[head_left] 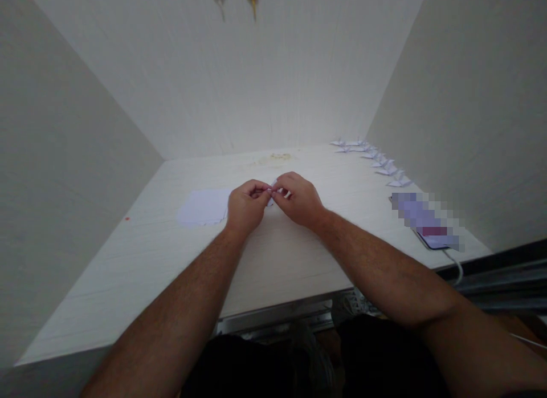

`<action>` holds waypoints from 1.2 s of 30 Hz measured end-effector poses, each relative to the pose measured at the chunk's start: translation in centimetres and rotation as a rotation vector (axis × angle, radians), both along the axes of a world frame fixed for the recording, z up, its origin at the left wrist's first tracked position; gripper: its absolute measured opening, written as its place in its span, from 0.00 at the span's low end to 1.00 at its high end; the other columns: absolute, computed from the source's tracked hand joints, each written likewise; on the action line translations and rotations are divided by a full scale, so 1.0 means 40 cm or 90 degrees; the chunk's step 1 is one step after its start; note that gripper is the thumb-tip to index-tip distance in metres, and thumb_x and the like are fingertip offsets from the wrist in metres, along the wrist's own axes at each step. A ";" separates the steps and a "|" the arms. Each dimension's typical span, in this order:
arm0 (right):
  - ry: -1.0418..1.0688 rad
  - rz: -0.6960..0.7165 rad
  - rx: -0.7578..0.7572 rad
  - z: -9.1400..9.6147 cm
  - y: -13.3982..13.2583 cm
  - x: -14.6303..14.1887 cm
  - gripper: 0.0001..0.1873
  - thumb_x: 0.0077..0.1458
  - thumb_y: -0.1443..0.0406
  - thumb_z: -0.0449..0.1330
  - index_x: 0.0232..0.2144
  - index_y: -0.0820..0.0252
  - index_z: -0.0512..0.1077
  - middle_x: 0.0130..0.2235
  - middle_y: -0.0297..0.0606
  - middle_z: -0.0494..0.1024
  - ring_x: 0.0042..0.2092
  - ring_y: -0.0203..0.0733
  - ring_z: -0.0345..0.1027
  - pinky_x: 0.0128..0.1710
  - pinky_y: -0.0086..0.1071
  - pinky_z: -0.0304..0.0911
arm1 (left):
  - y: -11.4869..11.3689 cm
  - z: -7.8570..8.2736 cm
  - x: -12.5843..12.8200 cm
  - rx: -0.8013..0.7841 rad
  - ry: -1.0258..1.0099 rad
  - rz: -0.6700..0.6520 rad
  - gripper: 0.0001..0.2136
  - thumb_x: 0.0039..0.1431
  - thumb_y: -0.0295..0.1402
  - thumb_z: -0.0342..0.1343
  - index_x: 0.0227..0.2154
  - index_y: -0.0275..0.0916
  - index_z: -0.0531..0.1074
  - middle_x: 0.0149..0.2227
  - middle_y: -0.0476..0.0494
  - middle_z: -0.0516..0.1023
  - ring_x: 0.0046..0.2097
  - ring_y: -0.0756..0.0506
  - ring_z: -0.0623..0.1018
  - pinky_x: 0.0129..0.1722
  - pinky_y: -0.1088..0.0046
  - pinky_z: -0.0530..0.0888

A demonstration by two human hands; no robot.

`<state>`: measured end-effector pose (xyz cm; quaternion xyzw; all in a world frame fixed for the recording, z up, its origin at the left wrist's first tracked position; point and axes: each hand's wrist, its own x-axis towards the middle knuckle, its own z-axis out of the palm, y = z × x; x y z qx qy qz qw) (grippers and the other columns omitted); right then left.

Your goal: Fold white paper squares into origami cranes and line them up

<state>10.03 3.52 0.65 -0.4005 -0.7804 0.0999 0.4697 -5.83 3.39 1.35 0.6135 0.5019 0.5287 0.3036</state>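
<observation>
Both my hands meet over the middle of the white table (290, 255). Between their fingertips is a small piece of folded white paper (270, 202), mostly covered by the fingers. My left hand (247, 207) pinches it with thumb and forefinger from the left. From the right, my right hand (299, 198) grips it with bent fingers and thumb, its fingertips touching the left ones. Just left of my left hand lies a stack of white paper sheets (203, 207), partly hidden behind that hand. How far the held paper is folded I cannot make out.
Several folded paper cranes (387, 169) stand in a line along the table's right back edge. A phone (431, 238) with a cable (457, 269) lies at the right edge, its screen blurred out. Panels close the back and sides. A small orange spot (127, 219) marks the left.
</observation>
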 end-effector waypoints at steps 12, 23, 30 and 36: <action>0.049 -0.069 -0.016 0.000 0.007 -0.008 0.05 0.54 0.69 0.59 0.26 0.58 0.69 0.29 0.35 0.73 0.32 0.36 0.65 0.34 0.32 0.62 | -0.008 0.004 0.017 -0.070 -0.201 -0.054 0.06 0.49 0.32 0.64 0.28 0.37 0.73 0.30 0.45 0.82 0.26 0.51 0.76 0.30 0.73 0.76; 0.192 -0.055 -0.126 -0.002 0.010 -0.007 0.04 0.53 0.66 0.60 0.27 0.58 0.73 0.31 0.37 0.78 0.34 0.39 0.72 0.33 0.33 0.68 | 0.002 0.000 0.005 -0.180 -0.280 -0.120 0.23 0.39 0.31 0.71 0.40 0.34 0.73 0.33 0.44 0.81 0.33 0.48 0.81 0.42 0.66 0.79; 0.302 0.028 -0.273 -0.023 0.031 -0.007 0.09 0.46 0.67 0.64 0.34 0.59 0.73 0.29 0.31 0.77 0.28 0.35 0.71 0.27 0.30 0.68 | 0.014 -0.007 0.000 -0.242 -0.302 -0.097 0.13 0.39 0.30 0.70 0.27 0.34 0.72 0.28 0.44 0.79 0.29 0.50 0.79 0.37 0.69 0.78; 0.171 -0.004 -0.336 -0.014 0.028 0.003 0.08 0.51 0.61 0.64 0.28 0.60 0.73 0.20 0.30 0.73 0.22 0.33 0.66 0.23 0.28 0.60 | 0.013 -0.009 -0.006 -0.148 -0.147 -0.079 0.11 0.43 0.34 0.69 0.25 0.36 0.74 0.24 0.44 0.79 0.28 0.48 0.79 0.33 0.71 0.77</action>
